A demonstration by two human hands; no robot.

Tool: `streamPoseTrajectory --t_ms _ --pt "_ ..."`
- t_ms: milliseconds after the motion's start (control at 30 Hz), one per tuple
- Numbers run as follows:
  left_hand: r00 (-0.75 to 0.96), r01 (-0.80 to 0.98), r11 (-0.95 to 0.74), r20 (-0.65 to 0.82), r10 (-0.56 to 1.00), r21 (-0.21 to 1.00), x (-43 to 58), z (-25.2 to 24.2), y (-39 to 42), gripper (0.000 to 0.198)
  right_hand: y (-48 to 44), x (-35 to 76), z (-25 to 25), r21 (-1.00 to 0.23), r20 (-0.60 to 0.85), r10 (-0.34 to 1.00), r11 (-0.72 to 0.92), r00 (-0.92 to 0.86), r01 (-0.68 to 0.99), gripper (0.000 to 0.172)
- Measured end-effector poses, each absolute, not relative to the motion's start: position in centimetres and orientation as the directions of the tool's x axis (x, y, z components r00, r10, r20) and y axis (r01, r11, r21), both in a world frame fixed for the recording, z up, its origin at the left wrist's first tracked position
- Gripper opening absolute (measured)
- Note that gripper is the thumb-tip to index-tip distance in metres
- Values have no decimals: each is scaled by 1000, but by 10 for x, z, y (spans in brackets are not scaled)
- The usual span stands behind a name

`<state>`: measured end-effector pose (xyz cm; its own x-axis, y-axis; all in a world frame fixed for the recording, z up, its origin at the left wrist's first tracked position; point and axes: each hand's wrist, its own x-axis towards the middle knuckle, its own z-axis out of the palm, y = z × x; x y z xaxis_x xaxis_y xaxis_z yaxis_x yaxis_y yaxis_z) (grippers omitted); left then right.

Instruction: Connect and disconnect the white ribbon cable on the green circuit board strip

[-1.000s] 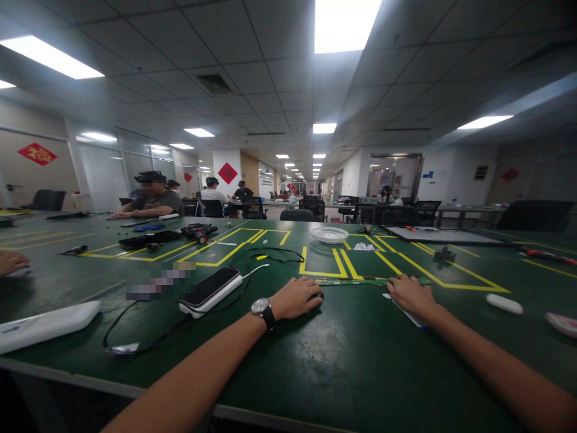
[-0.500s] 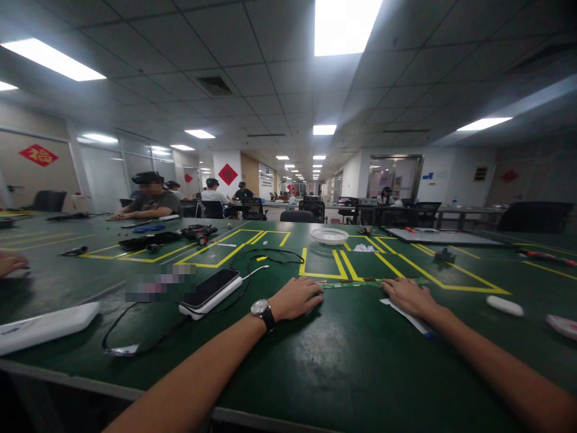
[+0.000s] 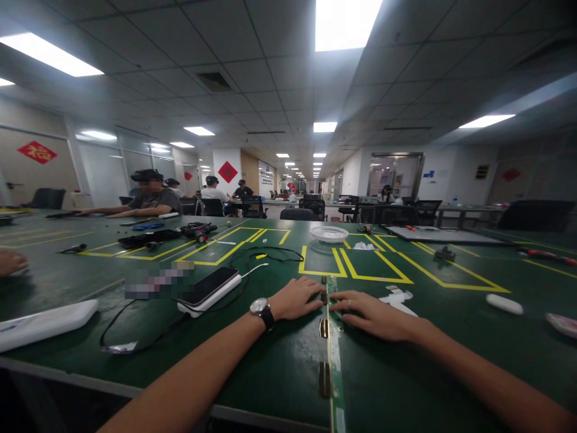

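Note:
A long narrow green circuit strip [image 3: 332,355] lies on the green table [image 3: 270,367], running from between my hands toward the near edge. My left hand [image 3: 295,299], with a wristwatch [image 3: 261,309] on it, rests with fingers spread against the strip's far end on its left side. From the right, my right hand [image 3: 374,314] lies flat and stretched out, fingertips on the strip. Neither hand grips anything.
A phone on a white power bank [image 3: 210,289] with a black cable [image 3: 148,340] lies to the left, and a white device [image 3: 45,322] further left. White paper scraps [image 3: 396,297], a white basket [image 3: 329,233] and a white capsule [image 3: 505,304] lie right and beyond. Another person's hand [image 3: 11,261] is at far left.
The green strip lay crosswise beyond my hands; it has swung round and now points toward me. My right hand moved left onto it, uncovering the paper scraps.

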<state>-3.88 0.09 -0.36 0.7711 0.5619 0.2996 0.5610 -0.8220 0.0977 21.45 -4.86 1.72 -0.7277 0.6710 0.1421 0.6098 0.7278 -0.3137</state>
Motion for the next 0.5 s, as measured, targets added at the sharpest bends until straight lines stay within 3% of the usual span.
streamPoseTrajectory --t_ms 100,200,300,400,500 --pt "786 553 -826 260 561 111 -39 -4 0 43 -41 225 24 -200 218 737 676 -640 710 33" --pt "788 548 -825 244 565 139 -40 -3 -1 48 -23 257 27 -33 305 898 344 -318 938 31" --pt "795 535 -831 240 557 155 -39 -1 -5 50 -11 292 25 48 224 974 31 -41 998 32" --pt "804 520 -839 239 544 162 -37 1 -9 54 -7 310 19 52 109 994 -30 24 998 32" --pt "816 510 -843 214 537 169 -35 3 -12 58 -8 308 14 14 94 994 50 -51 999 32"
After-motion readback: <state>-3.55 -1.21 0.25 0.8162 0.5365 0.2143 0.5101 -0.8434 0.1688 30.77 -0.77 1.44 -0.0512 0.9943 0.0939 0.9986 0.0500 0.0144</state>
